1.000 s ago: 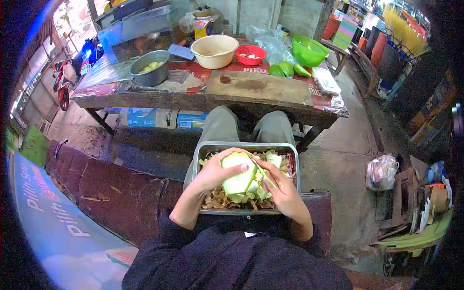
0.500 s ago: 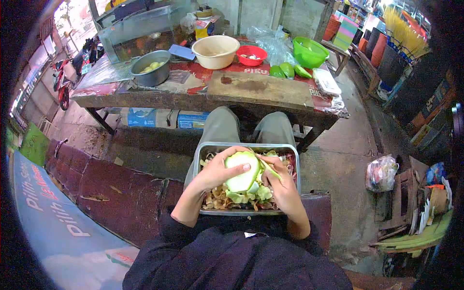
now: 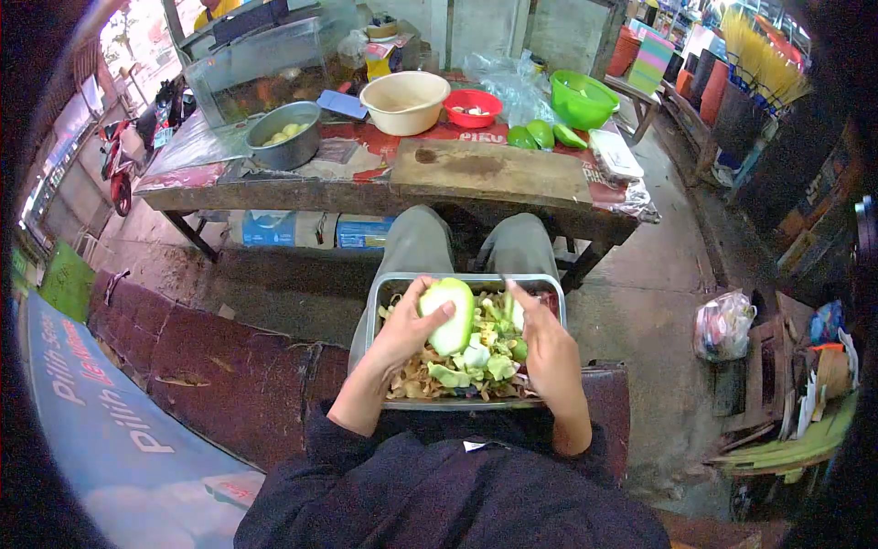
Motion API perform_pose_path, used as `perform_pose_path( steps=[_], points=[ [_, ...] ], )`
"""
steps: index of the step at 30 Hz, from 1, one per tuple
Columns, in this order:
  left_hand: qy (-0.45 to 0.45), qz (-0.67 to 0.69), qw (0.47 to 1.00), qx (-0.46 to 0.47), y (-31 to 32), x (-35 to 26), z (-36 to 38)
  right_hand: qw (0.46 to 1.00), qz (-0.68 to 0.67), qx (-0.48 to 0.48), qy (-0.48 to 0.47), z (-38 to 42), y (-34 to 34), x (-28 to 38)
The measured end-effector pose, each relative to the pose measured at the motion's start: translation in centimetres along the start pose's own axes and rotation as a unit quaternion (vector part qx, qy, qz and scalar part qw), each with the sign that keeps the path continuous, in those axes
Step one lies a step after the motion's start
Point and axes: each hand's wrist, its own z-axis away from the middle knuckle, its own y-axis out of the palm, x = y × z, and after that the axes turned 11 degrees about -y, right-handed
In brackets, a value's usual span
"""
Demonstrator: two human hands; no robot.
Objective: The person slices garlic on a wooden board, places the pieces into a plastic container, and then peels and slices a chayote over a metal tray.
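My left hand (image 3: pixel 395 331) is wrapped round a pale green, partly peeled vegetable (image 3: pixel 448 316), its thumb lying across the cut white face. To the right, my right hand (image 3: pixel 547 346) is closed on something long and thin, probably a knife, blurred and mostly hidden; a pale green piece shows beside its fingers. Both hands are over a rectangular metal tray (image 3: pixel 476 403) resting on my lap. Green and brown peelings (image 3: pixel 457 373) fill the tray.
Ahead, a wooden table (image 3: pixel 494 169) bears a grey pot (image 3: pixel 285 137), a cream basin (image 3: pixel 405 102), a red bowl (image 3: pixel 473 107), a green basin (image 3: pixel 583 99), green vegetables (image 3: pixel 541 134) and a white container (image 3: pixel 616 156). A plastic bag (image 3: pixel 724 327) lies on the floor at right.
My right hand has moved away from the vegetable, to the right. The vegetable has turned in my left hand and now stands more upright, its green side facing right.
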Motion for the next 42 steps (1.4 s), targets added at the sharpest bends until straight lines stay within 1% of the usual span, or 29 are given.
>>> perform_pose_path(
  steps=[1,2,3,4,6,7,8,9,10,11,12,13,14,16,17,18,20,24,27,29,30,32,33,36,37,38,40,42],
  points=[
    [-0.002,0.113,0.994,0.001,0.1,0.4,-0.3,0.994,0.069,0.082,0.03,0.2,-0.5,0.7],
    [-0.003,0.224,0.975,0.002,0.2,0.7,-0.4,0.975,0.136,0.164,0.059,0.4,-0.7,1.1],
    [-0.012,0.269,0.963,0.017,0.4,0.1,-0.1,0.972,0.145,0.18,0.054,0.6,-0.6,1.0],
    [-0.012,0.268,0.963,0.014,0.6,-0.3,0.1,0.972,0.142,0.179,0.053,0.6,-0.6,1.2],
    [-0.041,0.297,0.954,0.007,1.0,-1.0,0.2,0.961,0.14,0.227,0.074,0.5,-0.7,2.0],
    [-0.043,0.262,0.964,0.025,0.8,-0.5,-0.2,0.961,0.14,0.225,0.074,0.6,-0.5,2.3],
    [-0.043,0.261,0.964,0.026,0.8,-0.5,-0.2,0.978,0.095,0.171,0.074,0.6,-0.1,2.7],
    [-0.053,0.275,0.959,0.048,1.0,-0.6,-0.2,0.989,0.048,0.117,0.074,0.6,0.3,3.1],
    [-0.062,0.289,0.953,0.068,1.1,-0.9,-0.1,0.989,0.048,0.117,0.074,0.7,0.7,3.4],
    [-0.062,0.288,0.953,0.068,1.5,-1.2,0.0,0.996,0.023,0.082,0.037,0.8,1.1,3.6],
    [-0.068,0.3,0.951,0.037,2.2,-2.0,0.3,0.999,-0.002,0.047,0.001,0.8,1.5,3.8],
    [-0.075,0.311,0.947,0.007,2.8,-2.5,0.5,0.998,-0.02,0.054,-0.015,0.8,1.6,4.2],
    [-0.075,0.311,0.948,0.007,3.3,-2.7,0.6,0.998,-0.02,0.054,-0.014,0.8,1.8,4.4],
    [-0.077,0.319,0.944,-0.041,3.9,-2.9,0.8,0.998,-0.003,0.056,-0.036,0.9,2.2,4.5],
    [-0.06,0.295,0.953,-0.03,3.6,-2.4,0.7,0.998,-0.008,0.036,-0.05,1.0,2.5,4.3],
    [-0.06,0.295,0.953,-0.03,3.7,-1.9,0.4,0.998,-0.007,0.036,-0.05,0.9,2.4,4.3],
    [-0.006,0.318,0.947,-0.033,3.8,-1.2,0.0,0.998,0.014,0.054,-0.038,0.8,2.1,4.5],
    [-0.003,0.333,0.943,-0.018,3.9,-1.2,0.2,0.997,0.035,0.059,-0.037,0.9,2.2,4.5],
    [-0.011,0.358,0.933,-0.036,4.4,-1.6,0.3,0.996,0.053,0.06,-0.028,0.8,2.0,4.8],
    [0.003,0.361,0.933,-0.001,4.5,-0.8,0.2,0.995,0.0,0.092,0.044,0.4,1.5,5.3],
    [0.002,0.361,0.933,-0.001,4.6,-0.8,0.4,0.995,0.0,0.092,0.045,0.2,1.5,5.1],
    [0.029,0.308,0.951,0.03,4.9,-1.1,1.1,0.994,-0.067,0.047,0.076,-0.2,1.1,4.3],
    [0.037,0.308,0.95,0.049,4.9,-1.1,1.4,0.988,-0.099,0.067,0.101,-0.4,0.6,4.2],
    [0.045,0.33,0.943,0.019,5.3,-1.7,1.3,0.984,-0.112,0.069,0.123,0.3,0.1,5.1],
    [0.054,0.327,0.943,0.014,5.1,-1.6,1.0,0.987,-0.1,0.073,0.101,0.6,0.1,5.5],
    [0.055,0.326,0.944,0.016,5.1,-1.6,0.8,0.987,-0.099,0.071,0.1,0.9,0.2,5.6],
    [0.048,0.316,0.947,-0.039,5.0,-1.6,0.4,0.996,-0.048,0.068,0.034,1.3,0.5,5.6],
    [0.056,0.313,0.947,-0.039,4.8,-1.4,0.4,0.995,-0.045,0.073,0.041,1.3,0.5,5.8]
  ],
)
